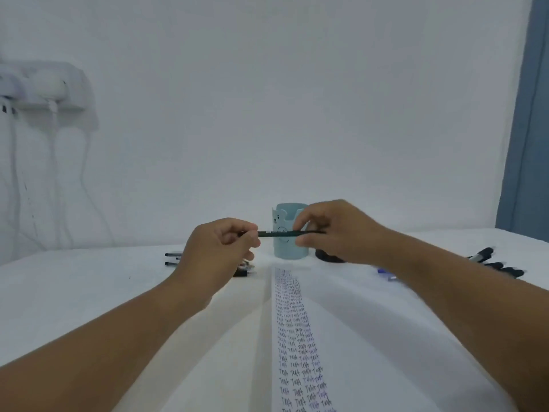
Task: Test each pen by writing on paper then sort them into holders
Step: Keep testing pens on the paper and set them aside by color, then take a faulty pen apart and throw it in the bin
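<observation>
Both hands hold one black pen [277, 233] level above the table, in front of a light blue holder [286, 233] with a bear print. My left hand [221, 245] pinches the pen's left end. My right hand [335, 230] grips its right part between thumb and fingers. A dark holder [326, 257] stands right of the blue one, mostly hidden behind my right hand. A long sheet of paper [300, 337] covered in rows of the word "Test" runs from the holders toward me.
Several pens [173, 258] lie on the table to the left behind my left hand. More dark pens [493, 263] lie at the far right, and a blue one [384, 273] by my right forearm. Wall sockets with cables [50, 96] hang at the left.
</observation>
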The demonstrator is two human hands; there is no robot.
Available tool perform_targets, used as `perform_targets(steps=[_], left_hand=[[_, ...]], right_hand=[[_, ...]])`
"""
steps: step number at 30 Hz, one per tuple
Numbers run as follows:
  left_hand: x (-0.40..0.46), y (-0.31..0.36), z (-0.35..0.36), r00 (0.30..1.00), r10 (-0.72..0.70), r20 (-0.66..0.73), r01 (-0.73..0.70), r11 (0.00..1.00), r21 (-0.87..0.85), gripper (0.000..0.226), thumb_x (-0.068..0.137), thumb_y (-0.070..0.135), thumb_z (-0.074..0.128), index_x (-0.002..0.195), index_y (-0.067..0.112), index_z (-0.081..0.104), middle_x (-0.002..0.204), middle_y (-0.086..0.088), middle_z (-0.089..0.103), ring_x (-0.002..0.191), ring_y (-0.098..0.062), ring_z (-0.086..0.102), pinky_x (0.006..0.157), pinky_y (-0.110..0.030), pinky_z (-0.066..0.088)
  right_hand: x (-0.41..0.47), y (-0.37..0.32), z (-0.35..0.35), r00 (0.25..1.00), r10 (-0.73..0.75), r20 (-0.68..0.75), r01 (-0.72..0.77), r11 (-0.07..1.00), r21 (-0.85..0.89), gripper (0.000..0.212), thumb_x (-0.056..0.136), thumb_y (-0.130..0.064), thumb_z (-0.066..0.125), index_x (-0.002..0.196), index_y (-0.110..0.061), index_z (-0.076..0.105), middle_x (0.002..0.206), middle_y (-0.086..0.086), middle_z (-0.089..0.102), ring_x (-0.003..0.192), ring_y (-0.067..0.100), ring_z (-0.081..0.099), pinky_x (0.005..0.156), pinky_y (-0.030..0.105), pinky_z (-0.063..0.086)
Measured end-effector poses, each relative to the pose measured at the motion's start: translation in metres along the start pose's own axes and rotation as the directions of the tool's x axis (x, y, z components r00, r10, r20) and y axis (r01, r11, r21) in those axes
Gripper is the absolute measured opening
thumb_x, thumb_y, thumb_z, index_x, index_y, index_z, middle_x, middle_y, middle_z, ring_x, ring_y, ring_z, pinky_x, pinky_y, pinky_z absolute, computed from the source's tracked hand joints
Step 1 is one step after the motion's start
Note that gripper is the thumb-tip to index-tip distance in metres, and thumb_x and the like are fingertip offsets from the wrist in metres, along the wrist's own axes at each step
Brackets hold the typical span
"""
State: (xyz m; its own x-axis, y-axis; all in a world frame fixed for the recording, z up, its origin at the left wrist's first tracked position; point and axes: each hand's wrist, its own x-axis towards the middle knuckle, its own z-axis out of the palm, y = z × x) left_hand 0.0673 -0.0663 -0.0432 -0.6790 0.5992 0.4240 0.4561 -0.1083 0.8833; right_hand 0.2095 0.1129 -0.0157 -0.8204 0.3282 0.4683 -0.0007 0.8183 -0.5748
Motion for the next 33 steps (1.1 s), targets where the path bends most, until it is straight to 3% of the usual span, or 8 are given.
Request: perform_targets(steps=[4, 7, 11, 17, 22, 26, 29, 33], left_hand=[[0.0, 0.043, 0.009, 0.999, 0.016, 0.045, -0.011, 0.993, -0.118, 0.009, 0.094, 0.017, 0.069, 0.102, 0.015, 0.07, 0.086, -0.001, 0.079, 0.071, -0.012, 0.069, 0.073, -0.026, 0.054], [-0.01, 0.078, 0.038, 0.986, 0.077, 0.148, -0.055, 0.988, -0.144, 0.009, 0.093, 0.02, 0.071, 0.097, 0.012, 0.067, 0.086, -0.002, 0.079, 0.074, -0.013, 0.07, 0.074, -0.028, 0.052], [-0.045, 0.12, 0.109, 0.928, 0.131, 0.35, -0.089, 0.987, -0.133, 0.009, 0.088, 0.019, 0.075, 0.088, 0.011, 0.071, 0.081, -0.003, 0.077, 0.066, -0.01, 0.066, 0.064, -0.022, 0.049], [-0.135, 0.152, 0.252, 0.714, 0.078, 0.696, 0.032, 0.989, -0.144, 0.009, 0.096, 0.013, 0.065, 0.091, 0.01, 0.072, 0.085, -0.004, 0.078, 0.068, -0.014, 0.068, 0.072, -0.026, 0.056], [-0.239, 0.155, 0.363, 0.551, 0.11, 0.827, 0.026, 0.988, -0.149, 0.012, 0.096, 0.009, 0.062, 0.089, 0.009, 0.071, 0.078, -0.004, 0.076, 0.061, -0.011, 0.069, 0.06, -0.022, 0.055], [-0.322, 0.134, 0.429, 0.415, 0.073, 0.907, 0.063, 0.992, -0.109, 0.01, 0.095, 0.009, 0.064, 0.088, 0.011, 0.071, 0.079, -0.007, 0.077, 0.059, -0.011, 0.069, 0.06, -0.023, 0.057], [-0.376, 0.091, 0.466, 0.299, -0.048, 0.953, 0.133, 0.991, 0.008, 0.011, 0.096, 0.01, 0.064, 0.088, 0.014, 0.072, 0.077, -0.002, 0.077, 0.062, -0.012, 0.07, 0.061, -0.023, 0.059], [-0.431, 0.022, 0.498, 0.163, -0.247, 0.955, 0.217, 0.953, 0.209, 0.01, 0.097, 0.01, 0.063, 0.097, 0.015, 0.072, 0.085, -0.01, 0.077, 0.072, -0.019, 0.07, 0.07, -0.032, 0.059]], right_hand=[[-0.028, -0.024, -0.049, 0.987, 0.108, -0.116, -0.05, 0.908, 0.416, 0.011, 0.087, 0.005, 0.07, 0.096, -0.002, 0.071, 0.081, 0.016, 0.074, 0.058, 0.023, 0.059, 0.067, 0.033, 0.052], [-0.072, -0.026, -0.079, 0.944, 0.168, -0.285, -0.002, 0.864, 0.504, 0.01, 0.089, 0.001, 0.069, 0.097, -0.002, 0.073, 0.076, 0.012, 0.071, 0.056, 0.023, 0.057, 0.063, 0.029, 0.052], [-0.168, -0.015, -0.122, 0.822, 0.306, -0.481, 0.035, 0.815, 0.579, 0.013, 0.092, -0.001, 0.063, 0.096, -0.004, 0.075, 0.072, 0.009, 0.065, 0.057, 0.021, 0.055, 0.061, 0.027, 0.052], [-0.349, 0.008, -0.173, 0.521, 0.481, -0.705, 0.043, 0.81, 0.585, 0.012, 0.093, 0.001, 0.057, 0.091, -0.005, 0.068, 0.069, 0.012, 0.065, 0.053, 0.021, 0.054, 0.057, 0.026, 0.05], [-0.5, 0.02, -0.18, 0.261, 0.594, -0.761, -0.002, 0.789, 0.615, 0.009, 0.089, 0.001, 0.059, 0.088, -0.003, 0.066, 0.066, 0.012, 0.063, 0.051, 0.019, 0.05, 0.051, 0.025, 0.047], [-0.611, 0.037, -0.152, 0.076, 0.674, -0.735, -0.047, 0.739, 0.672, 0.018, 0.074, -0.01, 0.067, 0.09, -0.003, 0.068, 0.069, 0.013, 0.064, 0.058, 0.019, 0.052, 0.054, 0.026, 0.049], [-0.676, 0.062, -0.107, -0.057, 0.74, -0.67, -0.093, 0.664, 0.742, 0.008, 0.084, -0.001, 0.063, 0.091, -0.002, 0.068, 0.071, 0.014, 0.065, 0.058, 0.021, 0.053, 0.054, 0.026, 0.051], [-0.736, 0.093, -0.041, -0.238, 0.792, -0.562, -0.168, 0.536, 0.827, 0.013, 0.093, 0.005, 0.057, 0.09, -0.001, 0.068, 0.072, 0.017, 0.066, 0.054, 0.02, 0.053, 0.052, 0.026, 0.051]])
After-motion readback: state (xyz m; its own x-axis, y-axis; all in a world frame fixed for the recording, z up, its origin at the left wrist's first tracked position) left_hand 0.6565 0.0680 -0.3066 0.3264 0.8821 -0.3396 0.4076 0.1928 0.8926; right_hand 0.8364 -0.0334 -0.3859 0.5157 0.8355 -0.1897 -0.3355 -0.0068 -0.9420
